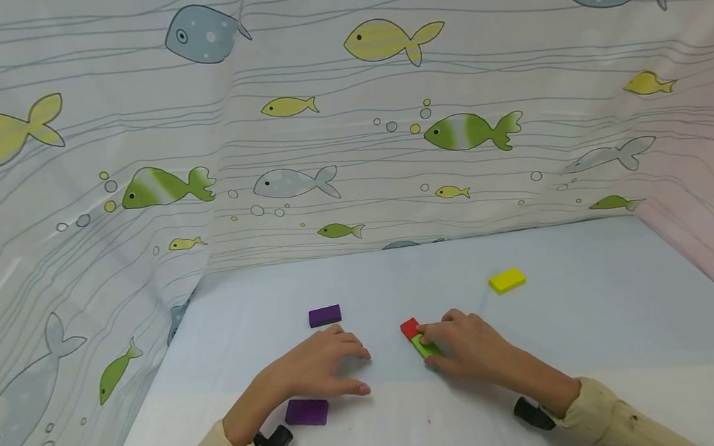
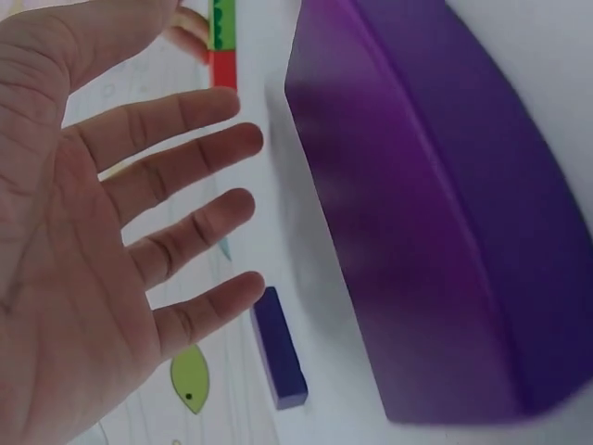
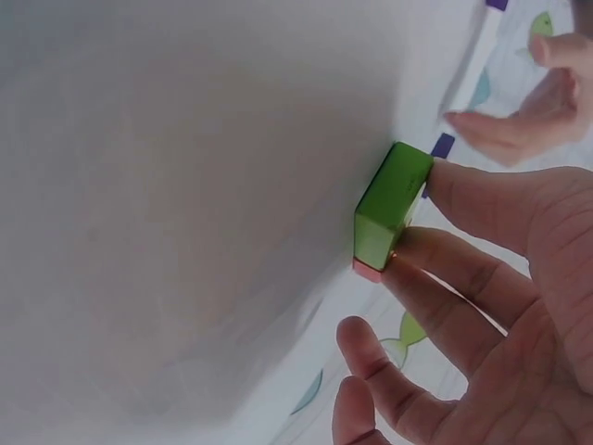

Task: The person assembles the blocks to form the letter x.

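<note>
My right hand [image 1: 470, 346] pinches a green block [image 1: 427, 348] by its long sides, thumb on one side and fingertips on the other. At its far end a red part [image 1: 410, 328] lines up flush with the green; in the left wrist view, dark marks show on the green. My left hand [image 1: 324, 362] holds nothing, its fingers spread and relaxed over the table. Beneath its wrist lies a purple block [image 1: 307, 412], large in the left wrist view [image 2: 408, 222]. Just beyond the left fingers is a second purple block [image 1: 325, 316].
A yellow block [image 1: 507, 281] lies toward the back right of the pale table [image 1: 579, 288]. Behind the table hangs a fish-print sheet [image 1: 350, 138], which also covers the left and right sides. Black wrist straps [image 1: 533, 414] show below both hands.
</note>
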{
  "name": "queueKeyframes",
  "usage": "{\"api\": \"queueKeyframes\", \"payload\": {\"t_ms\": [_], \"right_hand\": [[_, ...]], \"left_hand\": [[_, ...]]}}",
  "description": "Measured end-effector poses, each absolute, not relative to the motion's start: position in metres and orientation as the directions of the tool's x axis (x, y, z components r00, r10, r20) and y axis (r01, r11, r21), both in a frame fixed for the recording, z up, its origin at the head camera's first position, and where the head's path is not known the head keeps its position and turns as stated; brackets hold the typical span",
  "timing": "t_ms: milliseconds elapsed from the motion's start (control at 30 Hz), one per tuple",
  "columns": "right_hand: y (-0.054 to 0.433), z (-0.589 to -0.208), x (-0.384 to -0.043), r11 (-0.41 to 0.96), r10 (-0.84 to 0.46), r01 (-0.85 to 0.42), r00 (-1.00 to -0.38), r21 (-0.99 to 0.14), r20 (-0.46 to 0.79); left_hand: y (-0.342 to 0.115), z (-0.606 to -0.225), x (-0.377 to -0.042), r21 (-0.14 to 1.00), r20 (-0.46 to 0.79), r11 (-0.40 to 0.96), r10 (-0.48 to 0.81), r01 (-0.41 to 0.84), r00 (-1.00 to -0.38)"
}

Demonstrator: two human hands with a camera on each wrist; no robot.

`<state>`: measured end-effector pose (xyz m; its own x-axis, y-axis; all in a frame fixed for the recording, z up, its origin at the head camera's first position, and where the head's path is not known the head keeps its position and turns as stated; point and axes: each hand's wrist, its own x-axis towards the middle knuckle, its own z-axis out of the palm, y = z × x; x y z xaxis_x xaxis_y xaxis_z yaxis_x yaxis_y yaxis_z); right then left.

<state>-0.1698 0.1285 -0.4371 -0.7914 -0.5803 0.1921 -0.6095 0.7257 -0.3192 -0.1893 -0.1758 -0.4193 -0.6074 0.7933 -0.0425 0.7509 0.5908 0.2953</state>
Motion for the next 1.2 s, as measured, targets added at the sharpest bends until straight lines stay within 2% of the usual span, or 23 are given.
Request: {"api": "queueKeyframes", "payload": {"t_ms": [233, 667, 1200], "right_hand": [[0.129, -0.437, -0.169, 0.726, -0.581, -0.607, -0.793, -0.324, 0.182], [0.128, -0.436, -0.169, 0.726, -0.571, -0.592, -0.802, -0.351, 0.173], [0.128, -0.437, -0.169, 0.730, -0.562, -0.588, -0.806, -0.348, 0.184]], "left_hand": [[-0.192, -0.414, -0.182, 0.375, -0.041, 0.576, 0.793, 0.726, -0.608], [-0.220, -0.410, -0.170, 0.427, -0.042, 0.560, 0.797, 0.710, -0.603], [-0.242, -0.406, -0.163, 0.501, -0.113, 0.618, 0.741, 0.605, -0.662]]}}
